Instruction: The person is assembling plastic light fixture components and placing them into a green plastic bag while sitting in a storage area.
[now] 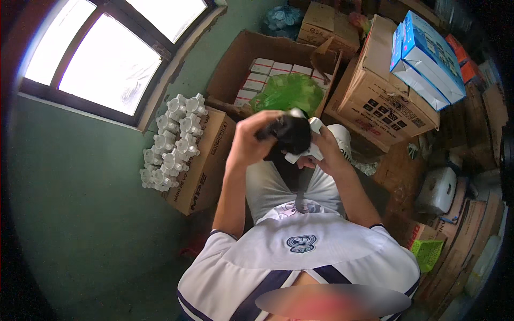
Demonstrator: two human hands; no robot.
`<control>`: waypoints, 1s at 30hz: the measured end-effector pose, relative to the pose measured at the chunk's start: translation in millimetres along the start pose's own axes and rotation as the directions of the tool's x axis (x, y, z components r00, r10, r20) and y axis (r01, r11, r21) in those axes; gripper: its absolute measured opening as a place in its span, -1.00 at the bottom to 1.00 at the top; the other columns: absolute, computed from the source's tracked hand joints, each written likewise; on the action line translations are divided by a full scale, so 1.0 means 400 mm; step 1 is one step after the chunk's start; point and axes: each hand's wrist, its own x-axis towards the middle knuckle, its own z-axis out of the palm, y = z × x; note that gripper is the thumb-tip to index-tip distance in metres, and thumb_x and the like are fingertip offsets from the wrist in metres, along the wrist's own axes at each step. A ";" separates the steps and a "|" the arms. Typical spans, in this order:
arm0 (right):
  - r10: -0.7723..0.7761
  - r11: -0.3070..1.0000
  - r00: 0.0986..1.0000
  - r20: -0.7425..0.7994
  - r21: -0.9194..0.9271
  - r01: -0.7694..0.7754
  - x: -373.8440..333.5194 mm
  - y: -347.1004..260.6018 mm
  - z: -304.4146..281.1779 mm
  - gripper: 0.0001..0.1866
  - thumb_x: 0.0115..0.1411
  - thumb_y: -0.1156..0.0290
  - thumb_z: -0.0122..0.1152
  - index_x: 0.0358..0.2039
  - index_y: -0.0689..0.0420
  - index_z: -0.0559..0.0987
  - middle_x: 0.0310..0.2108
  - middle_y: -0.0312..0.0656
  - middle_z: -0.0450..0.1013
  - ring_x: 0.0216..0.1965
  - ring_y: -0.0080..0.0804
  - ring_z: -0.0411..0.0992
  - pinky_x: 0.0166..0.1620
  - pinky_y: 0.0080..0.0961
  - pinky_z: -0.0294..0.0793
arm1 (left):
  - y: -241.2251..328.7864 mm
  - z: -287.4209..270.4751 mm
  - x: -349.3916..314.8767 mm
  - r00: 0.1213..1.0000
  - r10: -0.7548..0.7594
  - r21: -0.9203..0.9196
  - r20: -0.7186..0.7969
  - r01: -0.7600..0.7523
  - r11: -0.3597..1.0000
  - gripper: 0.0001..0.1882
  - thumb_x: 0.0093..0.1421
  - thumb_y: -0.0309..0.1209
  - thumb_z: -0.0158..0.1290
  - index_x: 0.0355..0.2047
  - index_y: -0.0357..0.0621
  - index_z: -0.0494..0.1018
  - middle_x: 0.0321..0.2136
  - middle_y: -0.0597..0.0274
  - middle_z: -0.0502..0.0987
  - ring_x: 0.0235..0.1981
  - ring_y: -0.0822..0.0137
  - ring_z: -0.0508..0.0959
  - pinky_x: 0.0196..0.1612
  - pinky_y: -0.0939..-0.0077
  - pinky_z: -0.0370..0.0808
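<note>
Over lap (262, 187), our left hand (251, 138) grips black tool (294, 135), our right hand (328, 148) white part (315, 126), seemingly steadying it; plastic fittings (175, 159) stand on carton (210, 163), likely for easy reach.

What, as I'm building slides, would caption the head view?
Left hand holds a black object, right hand a white part, near cardboard boxes.

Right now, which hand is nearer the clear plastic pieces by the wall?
Left: the left hand is right of the clear plastic pieces; the right hand farther right.
</note>
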 end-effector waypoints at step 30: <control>-0.264 0.954 0.946 -0.191 0.093 0.285 0.052 0.018 -0.045 -0.45 0.52 0.00 0.02 0.26 0.19 0.46 0.29 0.10 0.42 0.35 -0.13 0.39 0.35 0.02 0.39 | 0.046 0.157 -0.042 0.934 -0.146 -0.348 -0.325 0.025 0.937 -0.47 0.27 -0.44 0.07 0.24 -0.35 0.42 0.10 0.11 0.56 0.06 0.37 0.57 0.14 0.44 0.50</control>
